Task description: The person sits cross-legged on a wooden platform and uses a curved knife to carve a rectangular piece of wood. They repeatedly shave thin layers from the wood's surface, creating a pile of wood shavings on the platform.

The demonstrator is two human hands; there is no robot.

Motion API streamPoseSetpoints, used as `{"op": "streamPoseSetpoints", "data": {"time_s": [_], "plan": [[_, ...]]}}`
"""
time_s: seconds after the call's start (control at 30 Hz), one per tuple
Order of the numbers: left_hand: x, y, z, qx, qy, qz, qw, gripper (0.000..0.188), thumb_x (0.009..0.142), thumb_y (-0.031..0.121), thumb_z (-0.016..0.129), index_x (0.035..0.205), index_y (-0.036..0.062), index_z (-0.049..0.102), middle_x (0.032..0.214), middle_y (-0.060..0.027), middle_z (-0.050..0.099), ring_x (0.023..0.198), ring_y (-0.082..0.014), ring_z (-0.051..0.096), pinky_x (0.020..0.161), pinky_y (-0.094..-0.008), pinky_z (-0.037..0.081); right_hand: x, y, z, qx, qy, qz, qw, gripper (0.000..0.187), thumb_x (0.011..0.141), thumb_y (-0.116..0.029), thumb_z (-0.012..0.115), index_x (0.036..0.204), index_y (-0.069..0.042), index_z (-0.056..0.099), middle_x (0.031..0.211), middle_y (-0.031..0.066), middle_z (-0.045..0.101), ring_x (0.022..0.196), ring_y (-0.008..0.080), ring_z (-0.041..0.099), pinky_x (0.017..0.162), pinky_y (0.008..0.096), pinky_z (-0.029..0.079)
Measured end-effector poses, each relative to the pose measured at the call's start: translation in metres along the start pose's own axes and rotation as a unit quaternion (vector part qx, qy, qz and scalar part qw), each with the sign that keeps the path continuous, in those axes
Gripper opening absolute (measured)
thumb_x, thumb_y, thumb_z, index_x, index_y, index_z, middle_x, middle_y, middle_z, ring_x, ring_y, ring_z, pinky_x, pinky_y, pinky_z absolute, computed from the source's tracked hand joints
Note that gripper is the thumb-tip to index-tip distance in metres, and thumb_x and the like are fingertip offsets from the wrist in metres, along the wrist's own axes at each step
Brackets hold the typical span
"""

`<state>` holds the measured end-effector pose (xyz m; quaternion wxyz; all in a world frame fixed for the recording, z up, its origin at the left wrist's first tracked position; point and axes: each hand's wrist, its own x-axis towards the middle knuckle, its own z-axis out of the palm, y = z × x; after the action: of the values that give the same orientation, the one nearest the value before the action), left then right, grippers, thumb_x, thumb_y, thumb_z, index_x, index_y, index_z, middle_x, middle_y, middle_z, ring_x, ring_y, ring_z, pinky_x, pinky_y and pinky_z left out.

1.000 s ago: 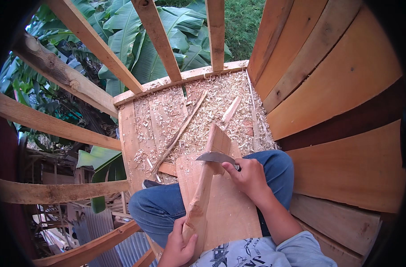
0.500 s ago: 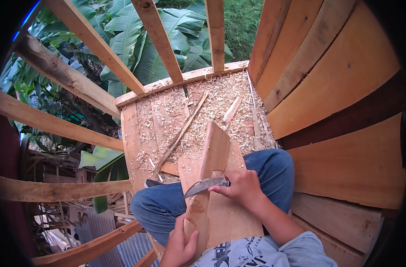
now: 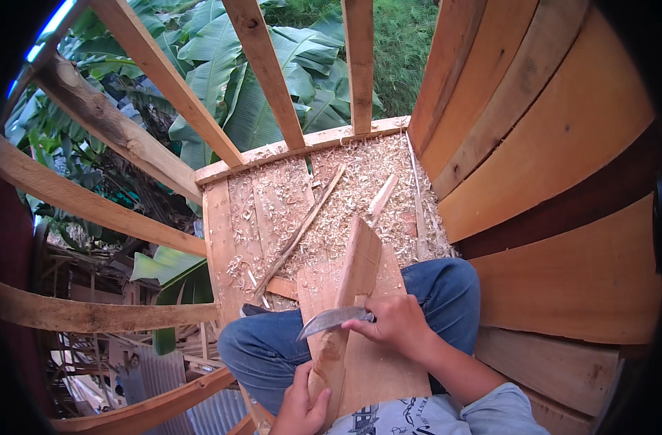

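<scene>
Across the person's lap, a flat wooden board [image 3: 389,370] reaches from the shirt to between the knees, its left edge meeting the left jeans leg [image 3: 265,355]. The curved-blade knife [image 3: 327,321] crosses above it, tip pointing left past the workpiece's edge toward that thigh. Beyond the board's far edge, the plank floor [image 3: 216,239] opens out under curled shavings [image 3: 352,174], with a long stick [image 3: 302,230] and a short offcut [image 3: 383,196] lying there. A low sill [image 3: 302,147] and spaced wooden slats [image 3: 265,72] bound the far and left sides, gaps opening onto banana leaves [image 3: 236,109]. The plank wall [image 3: 548,196] closes the right side, the right knee [image 3: 447,290] near it.

The carved length of wood [image 3: 354,268] slants lengthwise over the board, pale brown, with a smooth broad far part, an angular end, a step-like notch beside the knuckles and rougher, darker facets toward the near end. The left hand [image 3: 302,402] is clamped around that near end; the right hand [image 3: 396,322] is closed on the knife's mostly hidden handle.
</scene>
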<state>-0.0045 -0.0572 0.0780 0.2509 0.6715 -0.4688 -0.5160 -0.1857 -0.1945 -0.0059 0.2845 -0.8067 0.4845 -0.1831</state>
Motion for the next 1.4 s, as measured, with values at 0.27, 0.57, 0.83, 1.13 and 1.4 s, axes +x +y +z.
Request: {"op": "streamPoseSetpoints", "data": {"time_s": [0.27,0.57,0.83,1.13,1.4], "plan": [[-0.005,0.009,0.005,-0.006,0.013,0.002,1.0,0.046,0.088,0.002,0.053,0.132,0.001,0.041,0.11,-0.0283,0.06,0.107,-0.0435,0.06,0.089,-0.0402,0.046,0.037,0.051,-0.006,-0.065,0.089,0.048,0.993,0.072,0.08,-0.071,0.056,0.064,-0.002,0.066,0.056,0.0175,0.06,0.058,0.0338,0.065,0.054,0.0427,0.05],[-0.007,-0.009,0.014,0.055,0.022,0.101,0.993,0.045,0.086,0.003,0.054,0.129,0.0009,0.041,0.108,-0.027,0.057,0.107,-0.0429,0.058,0.089,-0.0394,0.046,0.042,0.034,-0.04,0.092,0.058,0.166,0.98,0.068,0.089,-0.063,0.052,0.07,0.001,0.068,0.058,0.0215,0.059,0.062,0.0377,0.065,0.057,0.0449,0.049],[-0.001,-0.005,0.013,0.037,0.005,0.128,0.991,0.046,0.087,0.003,0.053,0.131,-0.0015,0.04,0.112,-0.027,0.056,0.11,-0.0428,0.056,0.094,-0.0393,0.043,-0.04,-0.013,-0.022,0.006,-0.019,0.006,1.0,0.063,0.079,-0.064,0.064,0.058,-0.004,0.061,0.05,0.013,0.056,0.048,0.031,0.061,0.045,0.0394,0.048],[-0.005,0.006,0.016,0.014,0.0,0.086,0.996,0.047,0.087,0.0,0.051,0.132,-0.0015,0.039,0.114,-0.0288,0.056,0.111,-0.0434,0.056,0.093,-0.041,0.045,-0.025,0.009,-0.031,-0.113,0.032,0.029,0.993,0.067,0.072,-0.069,0.066,0.053,-0.006,0.055,0.049,0.0098,0.054,0.046,0.0272,0.059,0.042,0.0366,0.042],[-0.002,0.001,0.01,-0.016,-0.026,0.039,0.999,0.047,0.087,0.001,0.052,0.132,-0.0014,0.038,0.111,-0.0283,0.058,0.109,-0.0408,0.06,0.091,-0.0384,0.046,0.001,0.04,-0.037,-0.112,0.097,0.164,0.975,0.068,0.082,-0.064,0.06,0.066,0.002,0.064,0.061,0.0199,0.062,0.063,0.0388,0.065,0.056,0.0451,0.05]]}}
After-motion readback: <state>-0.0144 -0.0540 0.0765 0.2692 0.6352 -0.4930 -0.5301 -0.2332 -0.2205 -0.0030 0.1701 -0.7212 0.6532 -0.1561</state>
